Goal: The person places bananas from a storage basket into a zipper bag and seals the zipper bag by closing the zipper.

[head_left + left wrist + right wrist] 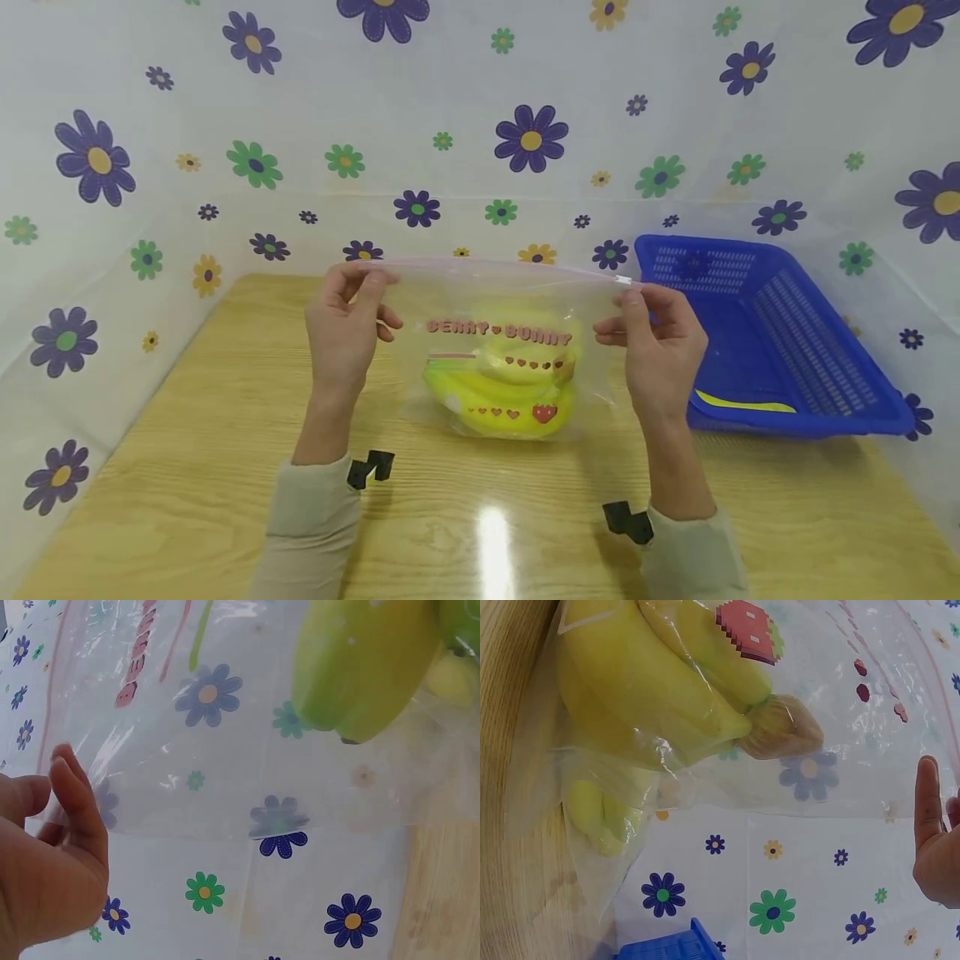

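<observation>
A clear zip bag [420, 292] with pink lettering and a pink top seam hangs between both hands. Inside lie yellow bananas [498, 400], greenish at one end, also seen through the plastic in the left wrist view [360, 667] and the right wrist view [652, 697]. My left hand [345, 325] pinches the top left corner. With thumb and fingers my right hand [660, 342] pinches the top right corner, just below the white slider [623, 280], which sits near that end of the seam.
To the right stands a blue plastic basket [738, 333] with perforated walls, holding a yellow curved item [742, 404]. The wooden table [225, 467] lies below, and a flower-patterned white sheet [450, 83] rises behind it and at the sides.
</observation>
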A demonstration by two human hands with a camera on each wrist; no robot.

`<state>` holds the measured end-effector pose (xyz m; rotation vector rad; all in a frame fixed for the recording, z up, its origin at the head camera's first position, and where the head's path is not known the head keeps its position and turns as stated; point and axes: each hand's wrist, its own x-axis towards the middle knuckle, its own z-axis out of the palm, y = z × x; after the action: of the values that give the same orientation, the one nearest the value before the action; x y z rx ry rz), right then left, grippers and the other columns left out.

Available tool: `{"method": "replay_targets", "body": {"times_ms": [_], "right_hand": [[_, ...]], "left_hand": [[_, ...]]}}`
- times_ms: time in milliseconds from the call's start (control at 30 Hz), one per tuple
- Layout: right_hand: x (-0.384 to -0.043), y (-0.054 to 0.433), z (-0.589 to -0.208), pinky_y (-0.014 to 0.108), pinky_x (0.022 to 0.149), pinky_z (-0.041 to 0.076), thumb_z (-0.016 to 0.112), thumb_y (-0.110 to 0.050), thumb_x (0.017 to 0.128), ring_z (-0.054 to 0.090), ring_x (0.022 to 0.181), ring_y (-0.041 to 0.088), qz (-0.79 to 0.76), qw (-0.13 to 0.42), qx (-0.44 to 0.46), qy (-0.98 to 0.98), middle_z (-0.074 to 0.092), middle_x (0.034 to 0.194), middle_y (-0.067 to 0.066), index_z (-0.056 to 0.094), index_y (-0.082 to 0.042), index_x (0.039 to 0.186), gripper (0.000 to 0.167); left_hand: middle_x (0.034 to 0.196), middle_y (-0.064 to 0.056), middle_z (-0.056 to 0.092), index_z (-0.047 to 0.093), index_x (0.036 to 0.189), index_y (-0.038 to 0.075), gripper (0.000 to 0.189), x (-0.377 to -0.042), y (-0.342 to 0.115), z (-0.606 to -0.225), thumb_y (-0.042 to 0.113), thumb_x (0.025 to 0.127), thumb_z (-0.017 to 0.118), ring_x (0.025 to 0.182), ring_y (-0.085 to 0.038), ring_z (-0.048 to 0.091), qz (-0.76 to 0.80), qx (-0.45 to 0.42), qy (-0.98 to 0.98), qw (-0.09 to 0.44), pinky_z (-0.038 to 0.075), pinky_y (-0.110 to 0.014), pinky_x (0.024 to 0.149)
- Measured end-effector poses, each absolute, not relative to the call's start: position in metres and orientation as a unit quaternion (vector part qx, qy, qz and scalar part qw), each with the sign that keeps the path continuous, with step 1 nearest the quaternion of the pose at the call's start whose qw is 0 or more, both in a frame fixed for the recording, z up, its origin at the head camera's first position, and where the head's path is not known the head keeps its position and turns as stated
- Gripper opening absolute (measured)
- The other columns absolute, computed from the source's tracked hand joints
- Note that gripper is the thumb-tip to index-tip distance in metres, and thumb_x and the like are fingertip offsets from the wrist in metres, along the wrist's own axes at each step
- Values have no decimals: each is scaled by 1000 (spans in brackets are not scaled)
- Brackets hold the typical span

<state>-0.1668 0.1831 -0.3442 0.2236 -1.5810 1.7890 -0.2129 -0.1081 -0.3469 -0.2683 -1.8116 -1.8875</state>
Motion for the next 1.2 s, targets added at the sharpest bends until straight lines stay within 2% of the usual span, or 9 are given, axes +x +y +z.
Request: {"method": "replay_targets", "body": {"times_ms": [200, 333, 500, 600, 667, 733, 867, 1000, 1200], "right_hand": [[-167, 178, -336, 29, 64, 60, 65, -12, 96, 73, 70, 18, 688, 375, 66, -618, 70, 93, 12, 67, 5, 103, 19], [-168, 171, -335, 30, 67, 60, 65, -11, 97, 74, 74, 19, 694, 375, 78, -610, 70, 91, 12, 67, 4, 102, 17], [-169, 167, -334, 29, 67, 60, 63, -10, 97, 73, 75, 18, 678, 384, 96, -619, 69, 90, 12, 65, 4, 103, 15], [-167, 166, -333, 30, 69, 60, 60, -11, 99, 73, 78, 18, 657, 385, 102, -640, 68, 93, 12, 64, 4, 106, 17], [-165, 165, -333, 30, 69, 61, 59, -12, 100, 73, 79, 18, 644, 384, 106, -653, 67, 94, 12, 63, 4, 108, 19], [-162, 164, -334, 30, 70, 61, 57, -13, 101, 73, 80, 17, 632, 385, 110, -663, 68, 93, 12, 62, 5, 109, 20], [-159, 162, -338, 28, 68, 60, 56, -8, 101, 73, 77, 14, 614, 398, 129, -670, 69, 88, 12, 62, 8, 107, 19], [-157, 162, -342, 25, 66, 59, 57, 0, 97, 71, 74, 11, 583, 422, 168, -674, 67, 84, 16, 63, 11, 102, 14], [-157, 166, -342, 21, 67, 58, 59, 8, 91, 69, 74, 9, 546, 439, 218, -679, 67, 81, 22, 65, 12, 95, 8]], "left_hand": [[81, -1, 69, 67, 100, 7, 12, -215, -112, -338, 16, 101, 58, 48, -9, 56, -697, -110, -658, 264, 53, -20, 48], [89, -2, 66, 65, 104, 6, 11, -213, -112, -333, 14, 100, 59, 50, -10, 56, -697, -82, -654, 281, 52, -18, 49], [108, -2, 58, 57, 118, 4, 23, -202, -101, -322, 4, 96, 60, 60, -11, 53, -645, -117, -645, 393, 48, -15, 54], [106, -11, 61, 58, 114, -5, 23, -194, -86, -316, -3, 91, 60, 63, -13, 53, -567, -201, -651, 462, 46, -12, 57], [103, -17, 63, 60, 111, -8, 22, -189, -71, -315, -7, 89, 60, 62, -17, 56, -521, -263, -657, 478, 48, -12, 59], [103, -21, 63, 61, 111, -9, 23, -184, -53, -314, -9, 88, 62, 62, -20, 60, -487, -323, -664, 466, 50, -13, 60], [114, -22, 61, 61, 118, -9, 29, -171, -17, -318, -9, 89, 63, 65, -19, 63, -459, -389, -692, 398, 54, -17, 60], [126, -21, 58, 58, 128, -7, 34, -159, 9, -324, -5, 94, 61, 72, -17, 60, -456, -394, -721, 342, 55, -19, 67], [134, -21, 54, 56, 134, -6, 37, -154, 27, -325, -2, 98, 57, 96, -23, 63, -468, -371, -733, 326, 55, -22, 84]]}}
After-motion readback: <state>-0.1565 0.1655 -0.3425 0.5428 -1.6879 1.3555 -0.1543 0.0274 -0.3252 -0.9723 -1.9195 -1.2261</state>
